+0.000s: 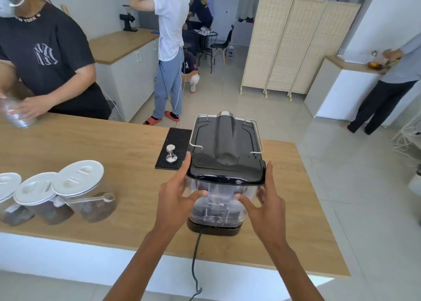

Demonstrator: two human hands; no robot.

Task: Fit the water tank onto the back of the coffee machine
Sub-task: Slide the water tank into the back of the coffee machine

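Note:
A black coffee machine (226,141) stands on the wooden counter (114,159), its back side turned toward me. The clear water tank (218,202) with a black lid sits against that back, above the black base. My left hand (177,193) is on the tank's left side, thumb across its front and fingers up along the lid edge. On the tank's right side is my right hand (264,198), thumb on the front and fingers spread. Both hands touch the tank.
A black power cord (196,255) runs from the base over the counter's near edge. A steel tamper (170,153) stands on a black mat (175,141) left of the machine. Three lidded jars (79,193) sit at the left. A person (45,54) stands across the counter.

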